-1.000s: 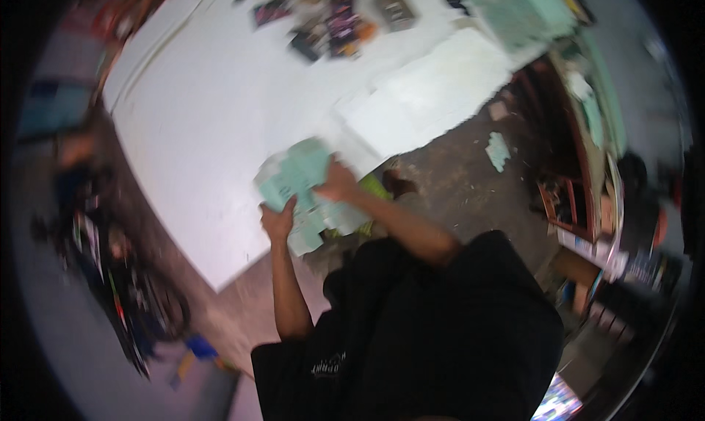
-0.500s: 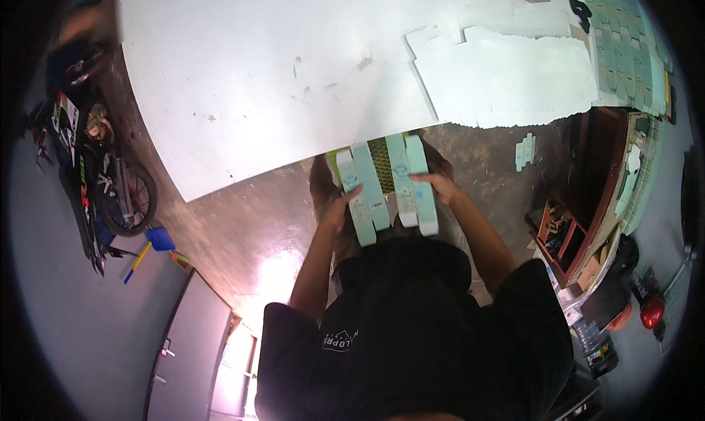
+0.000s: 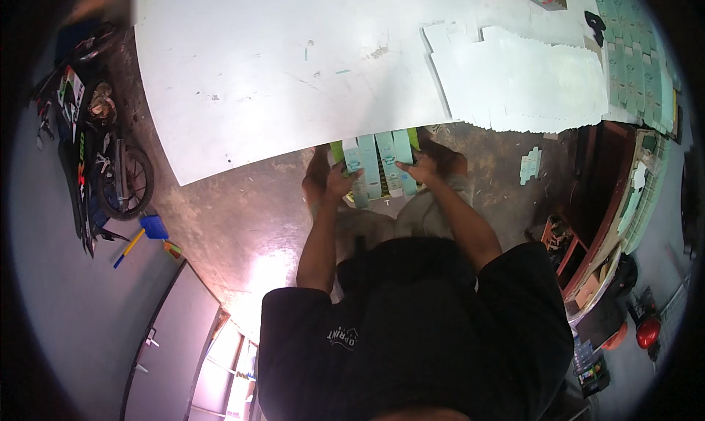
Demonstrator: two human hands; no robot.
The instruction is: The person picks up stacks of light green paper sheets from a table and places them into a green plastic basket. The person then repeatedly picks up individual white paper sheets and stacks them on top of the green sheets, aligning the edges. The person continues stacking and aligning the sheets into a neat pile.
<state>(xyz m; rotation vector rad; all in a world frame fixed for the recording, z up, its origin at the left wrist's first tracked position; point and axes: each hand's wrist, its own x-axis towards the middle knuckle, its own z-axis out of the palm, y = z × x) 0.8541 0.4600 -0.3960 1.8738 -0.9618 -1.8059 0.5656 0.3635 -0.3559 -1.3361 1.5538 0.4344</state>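
Observation:
Pale green printed cardboard strips, which look like stacked flat box blanks, stand side by side between my knees. My left hand (image 3: 342, 180) grips the outer edge of the left pair of strips (image 3: 361, 164), its thumb on top. Around the right pair of strips (image 3: 394, 160) my right hand (image 3: 421, 168) is closed, thumb also on the upper face. The strips are in or over a green basket (image 3: 413, 137), which shows at their sides and in the gap between the pairs. The fingers beneath the strips are hidden.
A large white table (image 3: 257, 68) lies ahead, with a pile of white cut sheets (image 3: 529, 79) at its right. More green cartons (image 3: 635, 68) cover the far right. One flat green piece (image 3: 529, 165) rests on the floor. A motorcycle (image 3: 110, 149) and a blue dustpan (image 3: 153, 227) are at left.
Both hands have lowered the strips farther down between my knees, into or onto the basket. The strips now look shorter, and my thighs show more. The whole view has shifted slightly.

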